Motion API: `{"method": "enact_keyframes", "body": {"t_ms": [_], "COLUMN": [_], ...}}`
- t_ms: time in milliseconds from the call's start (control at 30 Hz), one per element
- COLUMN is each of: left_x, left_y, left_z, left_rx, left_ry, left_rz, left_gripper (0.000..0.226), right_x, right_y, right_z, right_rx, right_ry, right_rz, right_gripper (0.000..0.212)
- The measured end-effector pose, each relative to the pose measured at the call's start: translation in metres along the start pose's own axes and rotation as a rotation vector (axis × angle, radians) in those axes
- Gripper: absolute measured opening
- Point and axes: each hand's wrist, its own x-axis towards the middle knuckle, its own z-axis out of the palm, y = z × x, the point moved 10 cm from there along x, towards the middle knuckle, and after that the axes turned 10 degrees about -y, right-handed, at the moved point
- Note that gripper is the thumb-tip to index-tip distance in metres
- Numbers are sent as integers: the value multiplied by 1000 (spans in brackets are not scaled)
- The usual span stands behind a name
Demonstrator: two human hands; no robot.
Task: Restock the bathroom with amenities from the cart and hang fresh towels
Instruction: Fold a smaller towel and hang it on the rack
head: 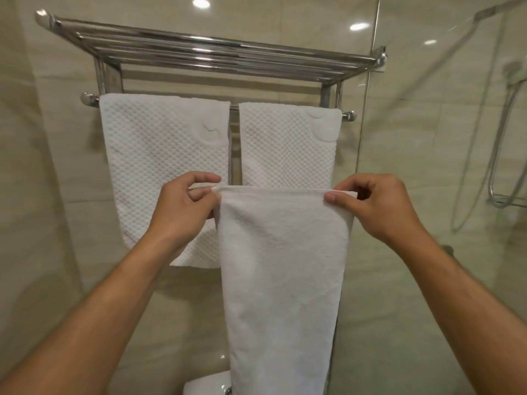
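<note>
So here both hands are up in the middle of the frame holding a plain white towel (281, 266) by its top folded edge: the left hand (182, 206) pinches the left corner between thumb and curled fingers, and the right hand (376, 206) does the same at the right corner, so the towel hangs straight down toward the bottom of the frame. Behind it, in the upper half, there's a chrome towel rack (216, 52) with a shelf of bars on top and a lower rail (234, 107) that already carries two waffle-weave towels, a left one (165, 166) and a right one (288, 149), side by side with a small gap between them. My guess is the held towel is headed for the top shelf, since the rail looks full. If I were doing it, I'd keep the top edge taut and level between both pinches so the fold doesn't slip, square up the side edges before setting it down, and avoid brushing the two hung towels out of line. As for branding: each hung towel has a round embossed emblem near its upper right corner, but I can't read any writing in it, and I see no other labels anywhere.
</note>
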Motion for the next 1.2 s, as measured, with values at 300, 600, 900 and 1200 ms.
{"method": "enact_keyframes", "body": {"t_ms": [300,600,900,1200], "left_x": [-4,-15,-51,-85], "left_y": [25,-10,-64,-125], "left_z": [81,28,32,74], "left_rx": [-35,-108,145,166], "left_ry": [-311,-90,-187,-405], "left_rz": [90,5,54,-67], "left_gripper": [33,35,36,41], "right_x": [5,20,37,58], "right_y": [-52,-92,-112,-83], "right_z": [72,127,117,58], "right_rx": [-11,-142,36,158], "right_ry": [-306,-361,-135,64], "right_rz": [-181,-275,-303,-187], "right_gripper": [31,41,21,24]}}
